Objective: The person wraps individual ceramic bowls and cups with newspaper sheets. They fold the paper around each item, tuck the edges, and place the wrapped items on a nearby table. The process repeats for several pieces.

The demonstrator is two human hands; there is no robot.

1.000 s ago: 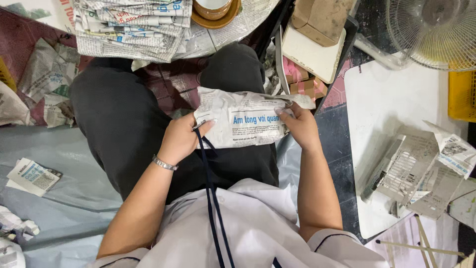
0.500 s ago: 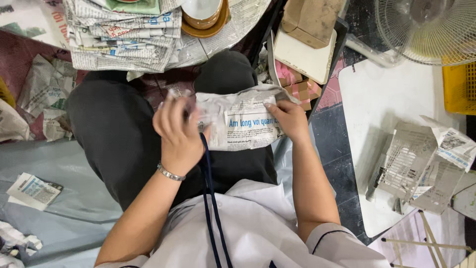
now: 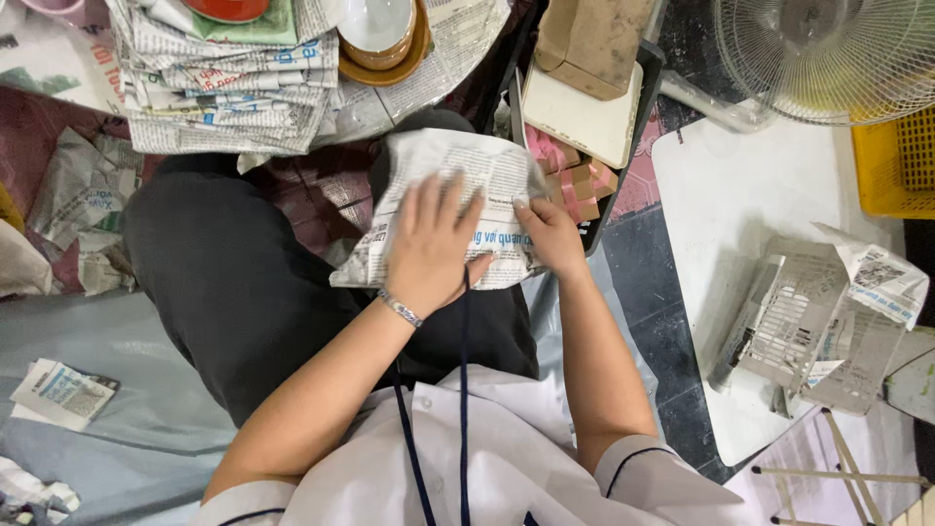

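Sitting on the floor, dark trousers, white shirt. On the lap, a bundle wrapped in newspaper [image 3: 458, 205]. Left hand [image 3: 433, 244] flat on top of it, fingers spread, pressing the paper down. Right hand [image 3: 550, 234] at the bundle's right edge, fingers pinching the paper there. Hard to tell what is inside the wrapping.

Up ahead, a pile of newspapers [image 3: 224, 78]. Beside it a white bowl [image 3: 378, 24] sitting inside a brown bowl [image 3: 385, 63]. Just right of the knee, a dark tray [image 3: 623, 146] with pink and tan blocks [image 3: 575, 180] in it. Off to the right, a white board [image 3: 750, 205] with crumpled paper [image 3: 828, 321] on it, a fan [image 3: 828, 49], and a yellow crate [image 3: 896, 156] at the edge.
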